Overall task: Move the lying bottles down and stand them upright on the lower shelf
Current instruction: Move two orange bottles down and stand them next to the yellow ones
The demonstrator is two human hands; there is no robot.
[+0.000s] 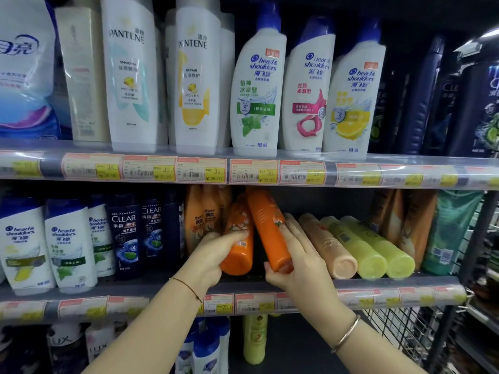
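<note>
On the middle shelf (378, 286) my left hand (216, 252) grips an orange bottle (239, 238), tilted with its base toward me. My right hand (294, 255) holds a second orange bottle (266, 228), leaning up and to the left, base near my palm. To the right of it lie a peach bottle (329, 244) and two yellow-green bottles (359, 247) (383, 247), bases facing out. On the lower shelf a yellow-green bottle (255, 338) stands upright below my hands.
Upright orange bottles (202, 214) stand behind my left hand, dark Clear bottles (125, 233) and white Head & Shoulders bottles (67, 244) further left. A green pouch (445, 233) and orange pouches stand at the right. The top shelf is full. A wire rack (405, 336) is at lower right.
</note>
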